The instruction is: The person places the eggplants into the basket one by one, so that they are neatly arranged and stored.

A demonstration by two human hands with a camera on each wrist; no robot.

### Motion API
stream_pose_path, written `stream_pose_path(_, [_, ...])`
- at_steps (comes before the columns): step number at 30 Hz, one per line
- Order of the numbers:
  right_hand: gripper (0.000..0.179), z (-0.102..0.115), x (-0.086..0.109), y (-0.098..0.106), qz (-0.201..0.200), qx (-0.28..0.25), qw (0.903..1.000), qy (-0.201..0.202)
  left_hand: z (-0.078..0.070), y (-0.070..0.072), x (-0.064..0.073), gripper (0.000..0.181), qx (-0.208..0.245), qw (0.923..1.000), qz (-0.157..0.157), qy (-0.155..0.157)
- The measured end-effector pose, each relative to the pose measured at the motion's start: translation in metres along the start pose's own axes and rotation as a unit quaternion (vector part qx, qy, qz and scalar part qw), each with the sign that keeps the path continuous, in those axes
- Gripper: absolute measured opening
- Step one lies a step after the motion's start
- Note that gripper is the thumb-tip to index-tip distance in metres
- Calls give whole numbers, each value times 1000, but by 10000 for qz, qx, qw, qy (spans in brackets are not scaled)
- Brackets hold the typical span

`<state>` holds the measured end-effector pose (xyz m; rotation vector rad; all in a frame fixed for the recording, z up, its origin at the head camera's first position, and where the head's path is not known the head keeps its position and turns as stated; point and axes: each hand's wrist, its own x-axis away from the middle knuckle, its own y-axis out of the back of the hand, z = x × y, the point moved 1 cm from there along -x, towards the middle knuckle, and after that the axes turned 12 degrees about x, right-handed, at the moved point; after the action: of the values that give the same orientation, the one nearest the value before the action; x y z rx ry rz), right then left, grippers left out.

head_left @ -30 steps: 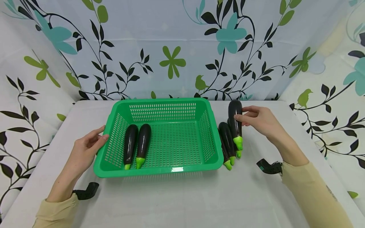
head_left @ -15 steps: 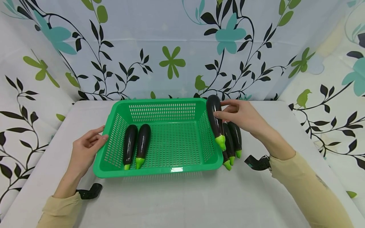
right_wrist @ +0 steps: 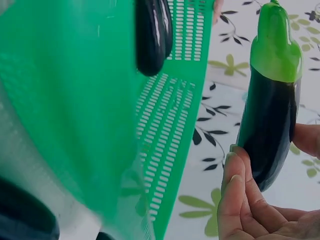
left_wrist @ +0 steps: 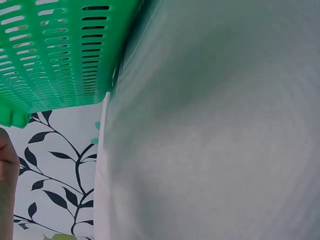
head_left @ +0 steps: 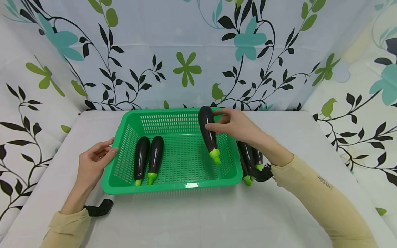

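Observation:
In the head view my right hand pinches a dark eggplant between thumb and fingers, over the right part of a green plastic basket. Its bright green stem end points down toward me; in the right wrist view that green cap is at the top. Two more eggplants lie side by side in the basket's left part. My left hand holds the basket's left rim, thumb and fingers at the edge. Only a bit of that hand shows in the left wrist view, beneath the perforated basket wall.
Several eggplants lie close together on the white table, right against the basket's right side and partly hidden by my right forearm. A patterned cloth hangs behind the table. Each wrist wears a black camera mount.
My right hand has carried the eggplant leftward from the pile on the right, past the basket's right rim, to over its inside. The left hand has stayed at the rim.

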<state>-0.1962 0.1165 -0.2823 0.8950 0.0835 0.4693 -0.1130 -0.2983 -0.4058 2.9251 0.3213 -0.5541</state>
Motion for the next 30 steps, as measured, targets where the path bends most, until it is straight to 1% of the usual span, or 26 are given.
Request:
stream_pose_path(3, [71,9,-7,-5,84,32,10000,22,3,-1,0,34,232,9996,-124,-66])
stream_pose_path(5, [71,16,-13,-8,146,1,9999,17,5,-1,0,32,488,9985,-218,-132])
stream_pose_path(6, [72,18,-15,-9,180,-22,9998,0,6,-2,1,31,685,9972,-262,-176])
stream_pose_path(8, [72,22,-20,-13,269,-137,9995,-56,9,-3,1,29,1179,9922,-305,-278])
stream_pose_path(10, [72,26,-25,-16,362,-302,9988,-139,12,-4,1,28,1627,9854,-309,-403])
stream_pose_path(12, [73,29,-30,-20,438,-391,9981,-189,15,-6,1,27,2013,9778,-287,-507])
stream_pose_path(13, [73,30,-33,-22,474,-425,9978,-201,17,-7,1,28,2135,9750,-295,-542])
stream_pose_path(16, [73,35,-41,-28,561,-417,9974,-187,19,-10,1,28,2213,9726,-404,-586])
stream_pose_path(20, [72,40,-52,-38,717,-292,9968,-181,19,-11,3,31,2058,9755,-594,-506])
stream_pose_path(25, [72,45,-62,-50,822,-51,9964,-176,18,-12,4,38,2038,9767,-585,-320])
stream_pose_path(28, [71,47,-67,-55,839,-62,9963,-191,18,-12,4,39,2176,9742,-528,-285])
stream_pose_path(30, [71,48,-70,-57,852,-54,9961,-200,18,-12,4,38,2256,9721,-599,-243])
